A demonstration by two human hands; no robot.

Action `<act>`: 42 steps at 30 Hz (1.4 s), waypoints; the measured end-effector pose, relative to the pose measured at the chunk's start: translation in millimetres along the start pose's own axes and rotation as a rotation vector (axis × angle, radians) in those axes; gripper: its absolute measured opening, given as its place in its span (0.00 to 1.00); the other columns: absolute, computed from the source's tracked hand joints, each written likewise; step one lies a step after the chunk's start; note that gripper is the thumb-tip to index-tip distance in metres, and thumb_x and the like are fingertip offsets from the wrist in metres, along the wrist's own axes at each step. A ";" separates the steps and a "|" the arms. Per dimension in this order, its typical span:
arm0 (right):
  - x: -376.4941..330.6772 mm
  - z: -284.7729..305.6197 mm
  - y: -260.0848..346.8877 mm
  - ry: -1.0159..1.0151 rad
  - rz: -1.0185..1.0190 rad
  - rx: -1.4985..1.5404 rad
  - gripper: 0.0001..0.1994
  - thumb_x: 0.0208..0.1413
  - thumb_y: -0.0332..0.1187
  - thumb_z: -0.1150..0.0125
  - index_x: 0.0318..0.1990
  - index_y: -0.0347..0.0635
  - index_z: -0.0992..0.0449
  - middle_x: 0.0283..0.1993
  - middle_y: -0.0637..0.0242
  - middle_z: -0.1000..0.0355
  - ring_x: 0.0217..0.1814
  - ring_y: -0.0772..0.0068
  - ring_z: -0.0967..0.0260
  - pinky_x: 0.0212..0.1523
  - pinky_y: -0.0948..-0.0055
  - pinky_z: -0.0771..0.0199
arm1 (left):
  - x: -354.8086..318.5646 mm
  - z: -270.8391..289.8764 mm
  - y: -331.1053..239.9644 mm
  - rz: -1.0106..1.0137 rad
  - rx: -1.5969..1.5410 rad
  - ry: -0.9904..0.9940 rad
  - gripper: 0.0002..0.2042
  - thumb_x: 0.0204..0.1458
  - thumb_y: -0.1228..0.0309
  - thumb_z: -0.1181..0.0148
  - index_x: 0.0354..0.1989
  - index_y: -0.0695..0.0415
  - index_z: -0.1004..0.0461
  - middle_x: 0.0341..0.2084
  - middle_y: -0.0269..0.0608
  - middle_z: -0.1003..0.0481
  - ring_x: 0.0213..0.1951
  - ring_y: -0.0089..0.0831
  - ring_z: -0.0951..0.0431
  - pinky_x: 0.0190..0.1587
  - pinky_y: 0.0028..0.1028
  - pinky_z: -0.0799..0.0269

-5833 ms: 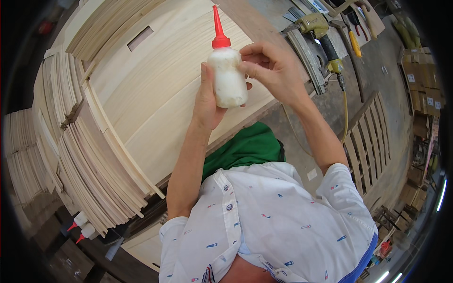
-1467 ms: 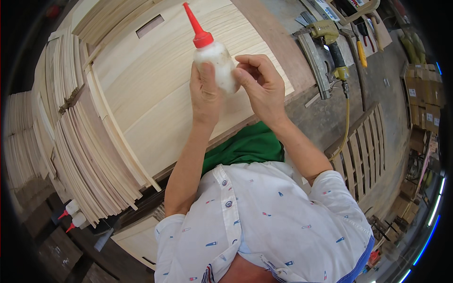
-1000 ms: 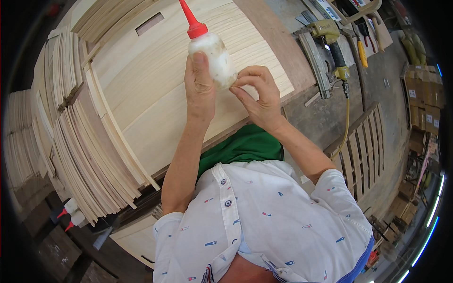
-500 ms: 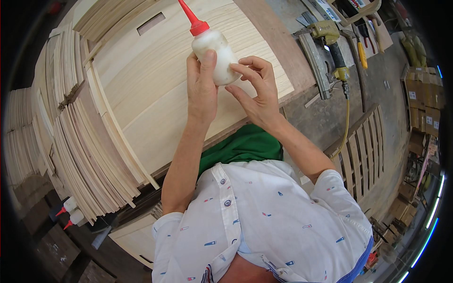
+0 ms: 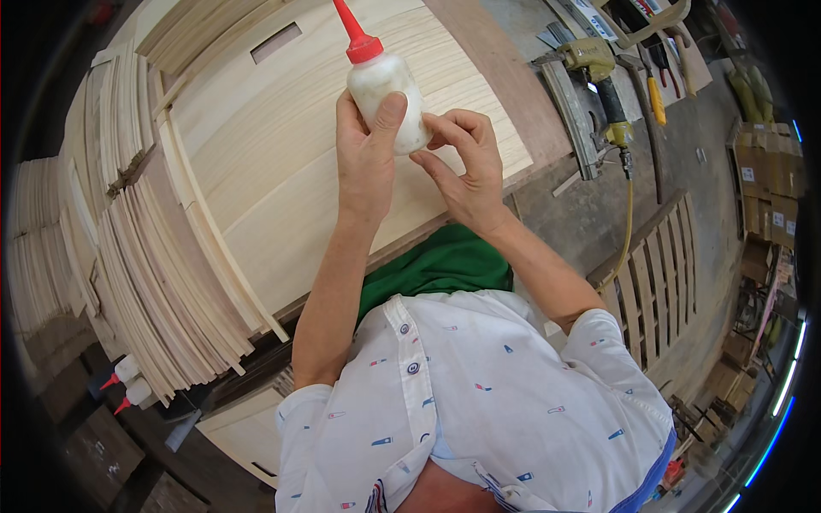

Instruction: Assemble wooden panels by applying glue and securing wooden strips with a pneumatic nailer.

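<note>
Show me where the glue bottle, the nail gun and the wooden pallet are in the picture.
glue bottle [image 5: 383, 90], head view, on its white body below the red cap.
nail gun [image 5: 590, 61], head view, on its yellow-green body.
wooden pallet [image 5: 654, 286], head view, on a middle slat.

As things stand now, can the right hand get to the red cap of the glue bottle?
Probably yes. The right hand already touches the lower side of the glue bottle, which the left hand holds upright. The red cap stands bare above both hands, with nothing covering it.
</note>
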State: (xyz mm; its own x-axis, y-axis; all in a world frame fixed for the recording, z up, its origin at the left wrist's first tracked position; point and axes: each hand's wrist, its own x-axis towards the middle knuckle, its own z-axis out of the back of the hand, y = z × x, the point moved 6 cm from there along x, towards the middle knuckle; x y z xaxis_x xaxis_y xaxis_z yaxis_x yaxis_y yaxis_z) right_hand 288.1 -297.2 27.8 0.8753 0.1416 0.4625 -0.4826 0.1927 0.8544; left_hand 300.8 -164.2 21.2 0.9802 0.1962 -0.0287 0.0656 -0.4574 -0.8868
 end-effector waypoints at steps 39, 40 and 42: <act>13.2 -49.6 -31.1 0.441 -0.748 0.588 0.28 0.57 0.39 0.38 0.62 0.36 0.37 0.54 0.63 0.31 0.54 0.73 0.32 0.55 0.72 0.32 | -33.2 26.8 -14.9 -0.138 0.852 -0.127 0.38 0.44 0.71 0.33 0.65 0.61 0.45 0.52 0.51 0.36 0.53 0.46 0.31 0.53 0.39 0.31; 15.4 -52.3 -32.5 0.454 -0.752 0.593 0.28 0.57 0.39 0.38 0.62 0.36 0.37 0.54 0.63 0.31 0.54 0.73 0.32 0.55 0.72 0.32 | -33.1 26.1 -17.5 -0.133 0.937 -0.149 0.37 0.46 0.67 0.35 0.64 0.64 0.45 0.51 0.53 0.36 0.51 0.49 0.29 0.51 0.40 0.29; 18.4 -61.1 -36.9 0.530 -0.823 0.657 0.27 0.61 0.41 0.42 0.63 0.38 0.38 0.54 0.63 0.31 0.53 0.74 0.32 0.51 0.74 0.30 | -31.7 30.1 -26.4 -0.127 0.984 -0.203 0.37 0.46 0.66 0.36 0.64 0.65 0.45 0.51 0.54 0.36 0.52 0.49 0.29 0.51 0.39 0.30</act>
State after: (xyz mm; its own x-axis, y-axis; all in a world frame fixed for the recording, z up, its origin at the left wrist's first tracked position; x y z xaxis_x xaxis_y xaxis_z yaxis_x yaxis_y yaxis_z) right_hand 320.1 -242.3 -9.7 0.7177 0.6240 -0.3090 0.4661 -0.1008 0.8790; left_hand 262.4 -132.3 31.6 0.9204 0.3792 0.0956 -0.1059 0.4770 -0.8725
